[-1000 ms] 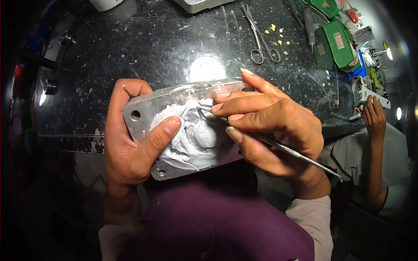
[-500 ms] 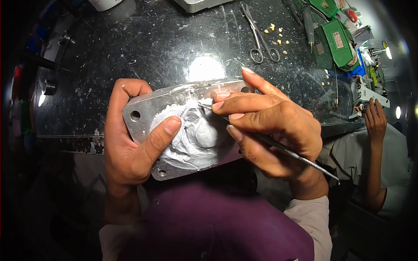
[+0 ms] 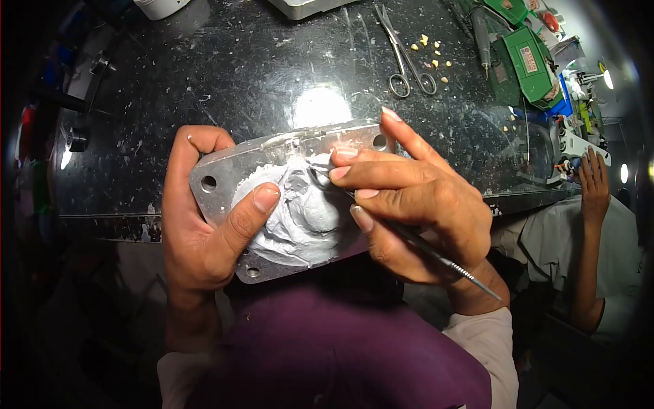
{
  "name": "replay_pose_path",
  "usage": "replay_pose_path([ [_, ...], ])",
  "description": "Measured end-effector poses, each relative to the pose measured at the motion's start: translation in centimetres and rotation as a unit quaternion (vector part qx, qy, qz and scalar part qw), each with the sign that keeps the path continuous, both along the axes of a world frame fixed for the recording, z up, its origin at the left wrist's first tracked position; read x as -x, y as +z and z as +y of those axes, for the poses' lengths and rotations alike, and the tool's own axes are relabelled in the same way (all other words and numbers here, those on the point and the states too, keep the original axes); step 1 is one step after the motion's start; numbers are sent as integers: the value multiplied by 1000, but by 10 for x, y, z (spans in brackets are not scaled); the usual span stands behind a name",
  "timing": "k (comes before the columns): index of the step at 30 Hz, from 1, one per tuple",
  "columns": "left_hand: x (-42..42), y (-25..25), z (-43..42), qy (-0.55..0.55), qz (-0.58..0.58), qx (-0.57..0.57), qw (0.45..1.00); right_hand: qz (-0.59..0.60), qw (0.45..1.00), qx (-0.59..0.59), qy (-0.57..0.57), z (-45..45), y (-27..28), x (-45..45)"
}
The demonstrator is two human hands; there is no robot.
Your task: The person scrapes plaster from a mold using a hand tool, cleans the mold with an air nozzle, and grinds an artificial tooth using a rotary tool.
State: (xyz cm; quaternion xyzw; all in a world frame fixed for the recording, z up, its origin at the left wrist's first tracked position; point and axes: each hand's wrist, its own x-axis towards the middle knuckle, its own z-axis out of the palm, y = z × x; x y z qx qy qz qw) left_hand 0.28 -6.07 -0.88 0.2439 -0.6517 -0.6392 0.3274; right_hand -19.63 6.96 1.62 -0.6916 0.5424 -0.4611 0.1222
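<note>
We find the tool (image 3: 463, 272) pinched in right fingers (image 3: 392, 175), long axis diagonal, tip toward upper left; left fingers (image 3: 246, 219) grip the metal block (image 3: 248, 159).

Here's the grey metal block (image 3: 255, 158), tilted, cradling a rumpled white mass (image 3: 293, 235)! And the slim metal tool (image 3: 446, 261), aslant, tip at the mass.

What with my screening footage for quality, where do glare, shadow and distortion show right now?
Head view: bright glare on the black bench beyond the metal block; head view: shadow darkens the white material beside the right hand; head view: corners fall black, with wide-angle bending towards the sides; head view: the tool looks fairly crisp, its working tip hard to make out.
</note>
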Motion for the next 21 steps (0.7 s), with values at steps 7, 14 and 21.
replay_pose_path([
  [7,0,3,3,3,-2,-14,1000,27,999,20,-22,6,-18,-5],
  [14,-3,-4,9,19,15,23,999,-36,999,-6,-40,5,-1,-19],
  [21,-6,-5,10,19,7,39,999,-40,996,-50,-66,7,15,-31],
])
